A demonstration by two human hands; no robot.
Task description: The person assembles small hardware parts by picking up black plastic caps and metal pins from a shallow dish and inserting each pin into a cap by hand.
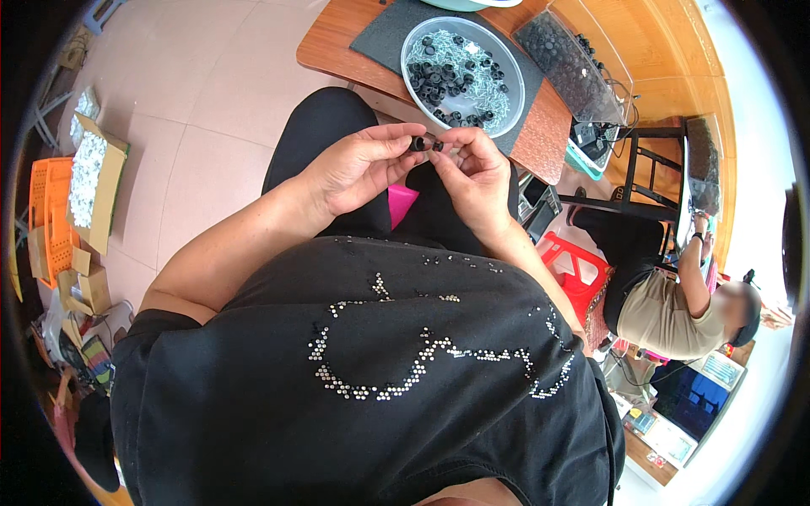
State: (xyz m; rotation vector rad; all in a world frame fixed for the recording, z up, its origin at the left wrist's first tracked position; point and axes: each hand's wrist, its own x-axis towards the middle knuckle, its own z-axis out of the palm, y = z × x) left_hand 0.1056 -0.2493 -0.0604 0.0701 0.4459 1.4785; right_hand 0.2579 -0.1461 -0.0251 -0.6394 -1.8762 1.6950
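Above my lap, my left hand (364, 162) and my right hand (474, 173) meet fingertip to fingertip. Between thumb and forefinger the left one pinches a small black cylindrical part (417, 144). The right fingertips close on the other end of this dark piece; whether it is one part or two I cannot tell. Just beyond them stands a round translucent basin (405, 63), holding many black knob-like parts (434, 83) and a heap of thin silvery metal pieces (498, 105).
The basin rests on a dark mat (377, 44) on a wooden table (331, 38). A clear bin (564, 67) of black parts stands right of it. A red plastic stool (582, 268) and a seated co-worker (666, 312) are at right; an open carton (105, 190) and orange crate (52, 211) at left.
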